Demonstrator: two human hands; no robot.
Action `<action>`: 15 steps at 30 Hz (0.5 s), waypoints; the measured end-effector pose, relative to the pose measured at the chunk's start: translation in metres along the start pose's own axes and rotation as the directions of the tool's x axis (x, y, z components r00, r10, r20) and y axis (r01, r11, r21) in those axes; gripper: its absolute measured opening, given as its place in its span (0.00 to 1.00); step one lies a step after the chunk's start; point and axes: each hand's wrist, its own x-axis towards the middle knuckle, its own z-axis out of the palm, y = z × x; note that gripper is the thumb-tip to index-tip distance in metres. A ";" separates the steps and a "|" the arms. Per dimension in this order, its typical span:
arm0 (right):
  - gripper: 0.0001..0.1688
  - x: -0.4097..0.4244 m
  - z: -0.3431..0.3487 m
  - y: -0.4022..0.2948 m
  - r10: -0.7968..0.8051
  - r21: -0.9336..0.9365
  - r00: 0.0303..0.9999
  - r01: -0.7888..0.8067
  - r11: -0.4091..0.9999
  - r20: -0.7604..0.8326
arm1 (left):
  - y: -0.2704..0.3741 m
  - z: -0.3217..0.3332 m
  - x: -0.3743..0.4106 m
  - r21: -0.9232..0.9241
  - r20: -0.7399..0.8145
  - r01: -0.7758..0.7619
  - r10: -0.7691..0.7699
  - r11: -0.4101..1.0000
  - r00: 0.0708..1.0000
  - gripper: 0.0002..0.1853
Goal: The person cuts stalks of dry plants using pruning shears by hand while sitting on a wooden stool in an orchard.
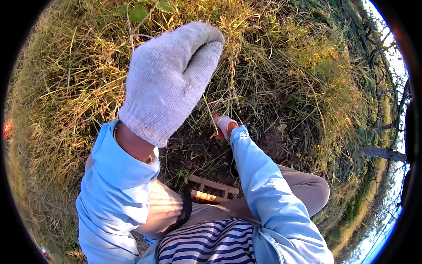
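My left hand [174, 76], in a white knitted glove, is raised close to the camera above the grass. Its thumb and fingers meet at the tips, and nothing shows between them; the palm side is hidden. Lower down, near the soil, my right hand [225, 126] wears a white glove with an orange cuff edge. Red patches show at its fingers, but whether they belong to the glove or a held thing cannot be made out. Loose grass stems [211, 114] cross in front of that hand. Dry, tangled grass [273, 56] stands beyond both hands.
Bare dark soil [270, 145] lies around my right hand. Between my bent legs is a low wooden frame [214, 185], perhaps a stool. A leafy green plant [138, 13] and thin twigs stand at the top. Tree branches [384, 153] show at the right edge.
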 end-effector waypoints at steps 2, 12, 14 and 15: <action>0.19 0.028 0.016 0.001 -0.016 0.063 0.998 0.019 0.998 -0.054 | 0.000 -0.004 -0.002 0.017 -0.001 0.016 -0.016 1.000 1.000 0.09; 0.12 0.102 0.005 0.086 0.043 0.493 0.988 0.038 0.869 -0.150 | 0.006 0.000 0.005 -0.005 0.017 0.005 -0.005 1.000 1.000 0.09; 0.15 0.106 -0.005 0.117 -0.063 0.345 0.961 0.157 0.925 -0.269 | 0.005 0.008 0.004 -0.052 0.011 -0.015 0.015 0.999 1.000 0.09; 0.15 0.107 0.004 0.090 -0.039 0.418 0.970 0.139 0.898 -0.240 | 0.003 0.004 0.002 -0.028 0.012 -0.009 0.009 1.000 1.000 0.09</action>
